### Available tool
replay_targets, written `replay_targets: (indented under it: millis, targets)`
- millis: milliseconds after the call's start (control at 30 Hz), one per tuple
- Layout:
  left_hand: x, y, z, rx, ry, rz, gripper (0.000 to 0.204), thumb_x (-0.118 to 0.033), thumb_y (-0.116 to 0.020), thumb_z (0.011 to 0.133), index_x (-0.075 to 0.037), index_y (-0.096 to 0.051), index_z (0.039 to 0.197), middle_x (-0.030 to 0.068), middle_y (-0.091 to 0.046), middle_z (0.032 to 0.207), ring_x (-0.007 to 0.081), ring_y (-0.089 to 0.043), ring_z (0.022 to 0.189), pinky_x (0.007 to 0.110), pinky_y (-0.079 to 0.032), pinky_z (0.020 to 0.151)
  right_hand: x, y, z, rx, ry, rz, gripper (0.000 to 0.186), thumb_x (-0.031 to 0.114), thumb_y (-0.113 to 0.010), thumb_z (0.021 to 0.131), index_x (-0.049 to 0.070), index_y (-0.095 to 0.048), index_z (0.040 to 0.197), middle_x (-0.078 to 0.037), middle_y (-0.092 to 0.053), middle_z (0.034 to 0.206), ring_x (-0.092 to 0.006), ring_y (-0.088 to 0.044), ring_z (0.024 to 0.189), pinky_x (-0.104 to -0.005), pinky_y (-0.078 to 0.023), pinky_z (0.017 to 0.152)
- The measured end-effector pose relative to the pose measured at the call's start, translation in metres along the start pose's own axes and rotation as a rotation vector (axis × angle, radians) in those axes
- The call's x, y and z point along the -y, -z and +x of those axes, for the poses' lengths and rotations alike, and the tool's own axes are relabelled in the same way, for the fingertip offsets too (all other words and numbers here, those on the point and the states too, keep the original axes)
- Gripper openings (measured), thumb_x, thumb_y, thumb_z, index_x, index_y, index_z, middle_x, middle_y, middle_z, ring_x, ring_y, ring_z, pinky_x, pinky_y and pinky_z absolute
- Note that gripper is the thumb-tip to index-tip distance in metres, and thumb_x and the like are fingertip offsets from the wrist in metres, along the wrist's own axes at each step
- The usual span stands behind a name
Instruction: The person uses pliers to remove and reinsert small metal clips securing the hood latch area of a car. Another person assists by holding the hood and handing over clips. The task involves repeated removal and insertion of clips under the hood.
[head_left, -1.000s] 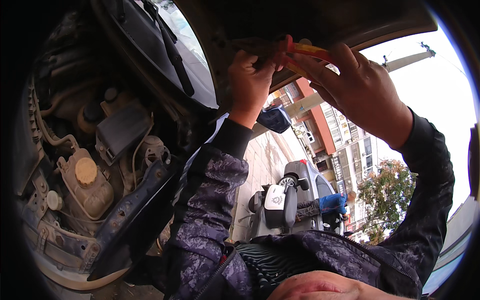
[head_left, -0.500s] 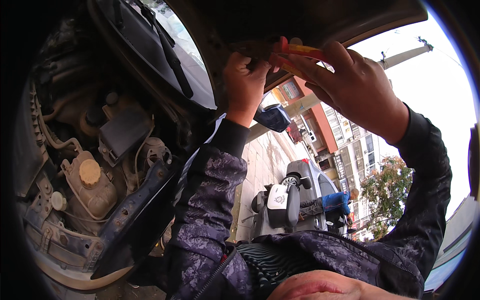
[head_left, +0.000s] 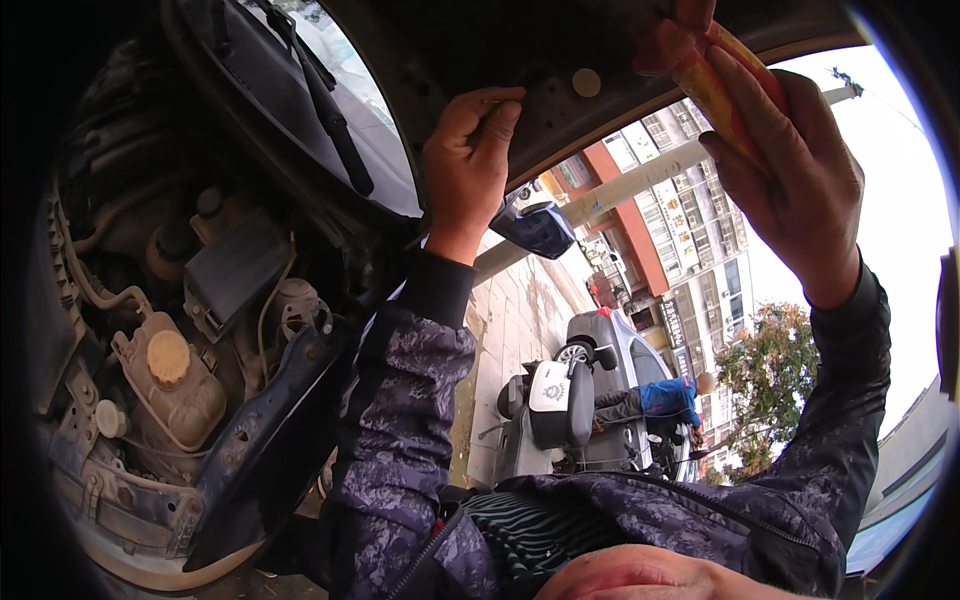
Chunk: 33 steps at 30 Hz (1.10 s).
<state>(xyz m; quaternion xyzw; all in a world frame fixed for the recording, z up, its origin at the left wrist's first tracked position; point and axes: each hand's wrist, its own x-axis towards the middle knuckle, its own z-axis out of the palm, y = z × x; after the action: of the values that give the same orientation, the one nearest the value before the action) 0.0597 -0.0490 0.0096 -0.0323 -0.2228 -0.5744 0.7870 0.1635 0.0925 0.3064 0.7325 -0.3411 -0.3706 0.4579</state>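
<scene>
My left hand [head_left: 466, 165] is raised at the dark underside of the raised bonnet [head_left: 505, 40], fingers closed in a pinch on something small that I cannot make out. A pale round disc [head_left: 585, 82] shows on the bonnet just right of it. Higher up to the right, my right hand [head_left: 795, 185] grips red-and-yellow-handled pliers [head_left: 708, 95] near the bonnet's edge, apart from my left hand. The jaws of the pliers are lost in shadow and blur.
The engine bay [head_left: 240, 270] with a coolant reservoir [head_left: 172, 390] fills the left, below the windscreen wiper [head_left: 335, 130]. A side mirror [head_left: 545, 230] sits beyond my left wrist. Outside are a person in blue [head_left: 665, 400] on a two-wheeler, a parked car [head_left: 640, 355] and a pole [head_left: 660, 170].
My right hand has moved up and rightward with the pliers, away from my left hand, uncovering more of the round disc. My left hand has shifted slightly left.
</scene>
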Motion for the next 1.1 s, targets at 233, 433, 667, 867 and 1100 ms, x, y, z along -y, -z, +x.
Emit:
replay_targets:
  millis: [233, 433, 667, 867, 1100]
  targets:
    - [0.004, -0.001, -0.001, -0.005, -0.036, 0.041, 0.013, -0.014, -0.080, 0.104, -0.006, -0.082, 0.114, 0.0041, -0.077, 0.113, 0.0144, -0.073, 0.097, 0.027, -0.057, 0.085, 0.005, -0.019, -0.004, -0.003, -0.020, 0.112, 0.072, 0.013, -0.090, 0.089, 0.017, -0.065, 0.156, -0.013, -0.069, 0.121, -0.0257, -0.077, 0.099, -0.0371, -0.069, 0.081]
    - [0.005, -0.004, -0.002, -0.034, -0.092, 0.076, 0.012, -0.013, -0.080, 0.103, -0.006, -0.082, 0.113, 0.0043, -0.077, 0.109, 0.0157, -0.073, 0.095, 0.027, -0.057, 0.083, 0.013, -0.029, 0.000, -0.002, 0.008, 0.163, 0.073, 0.015, -0.090, 0.089, 0.018, -0.064, 0.157, -0.012, -0.068, 0.118, -0.0247, -0.077, 0.094, -0.0371, -0.068, 0.078]
    - [0.010, -0.005, -0.005, -0.094, -0.250, 0.203, 0.008, -0.010, -0.084, 0.098, -0.005, -0.079, 0.103, 0.0062, -0.077, 0.102, 0.0233, -0.072, 0.090, 0.032, -0.057, 0.079, 0.023, -0.023, 0.020, 0.033, 0.109, 0.161, 0.070, 0.021, -0.089, 0.089, 0.019, -0.066, 0.156, -0.012, -0.067, 0.116, -0.0260, -0.075, 0.086, -0.0380, -0.067, 0.073]
    - [0.017, -0.005, -0.008, -0.101, -0.258, 0.234, 0.009, -0.008, -0.085, 0.096, -0.007, -0.078, 0.102, 0.0070, -0.072, 0.095, 0.0255, -0.069, 0.084, 0.036, -0.056, 0.076, 0.043, -0.017, 0.051, 0.350, 0.092, -0.036, 0.069, 0.027, -0.090, 0.088, 0.020, -0.068, 0.153, -0.014, -0.068, 0.126, -0.0248, -0.079, 0.100, -0.0380, -0.069, 0.078]
    - [0.018, -0.002, -0.009, -0.082, -0.153, 0.304, 0.009, -0.007, -0.084, 0.094, -0.007, -0.078, 0.101, 0.0078, -0.072, 0.096, 0.0281, -0.070, 0.083, 0.040, -0.057, 0.075, 0.042, -0.009, 0.049, 0.304, 0.149, -0.011, 0.070, 0.027, -0.088, 0.090, 0.019, -0.065, 0.155, -0.017, -0.067, 0.127, -0.0266, -0.080, 0.098, -0.0366, -0.069, 0.075]
